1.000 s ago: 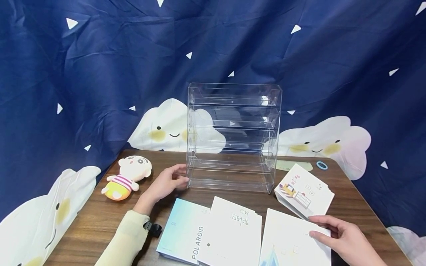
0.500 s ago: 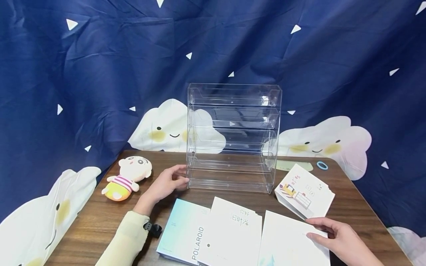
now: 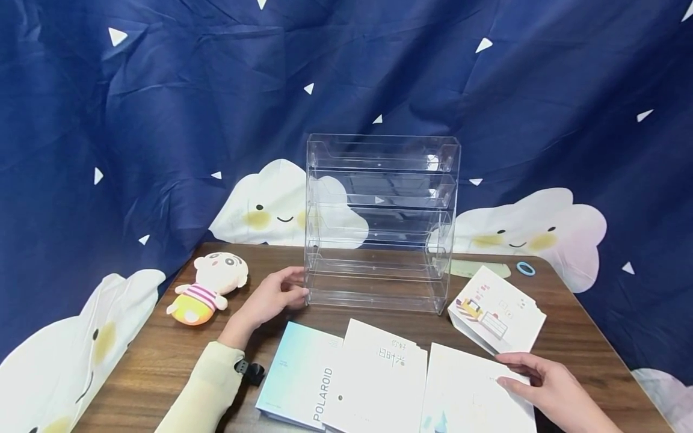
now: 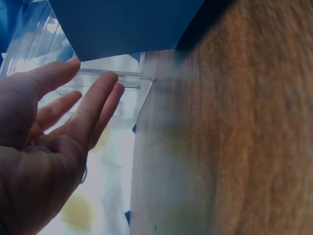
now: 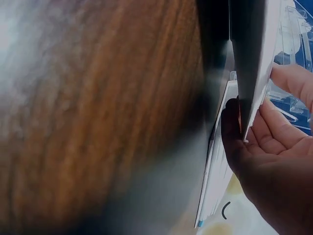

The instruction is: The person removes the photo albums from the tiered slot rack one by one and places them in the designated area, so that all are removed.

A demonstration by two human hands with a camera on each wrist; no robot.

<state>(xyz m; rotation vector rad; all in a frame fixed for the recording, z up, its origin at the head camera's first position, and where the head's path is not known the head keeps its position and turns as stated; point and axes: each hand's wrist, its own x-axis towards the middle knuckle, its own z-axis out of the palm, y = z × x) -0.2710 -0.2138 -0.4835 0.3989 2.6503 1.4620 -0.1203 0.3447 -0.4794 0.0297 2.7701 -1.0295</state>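
Observation:
My left hand (image 3: pixel 273 299) touches the lower left side of a clear plastic tiered rack (image 3: pixel 377 299) standing on the table. Its fingers are loosely extended at the rack's edge in the left wrist view. At the front right, my right hand (image 3: pixel 560 388) pinches the upper right corner of a white album (image 3: pixel 471 391) with a faint blue picture on its cover. Seen in the right wrist view, the thumb lies on one face of that album (image 5: pixel 257 63) and fingers reach behind the other. A second white album (image 3: pixel 500 313) with a yellow vehicle picture lies just beyond.
A light-blue album (image 3: pixel 298 373) marked POLAROID lies partly beneath another white album (image 3: pixel 379 373) at front centre. On the left is a doll (image 3: pixel 208 291) in a striped top. A pale green comb (image 3: pixel 479 268) and a blue ring (image 3: pixel 525 268) lie at the back right.
The right hand has shifted slightly left with the white album, whose far edge sits a little lower and whose cover reflects light differently. My left hand stays at the rack.

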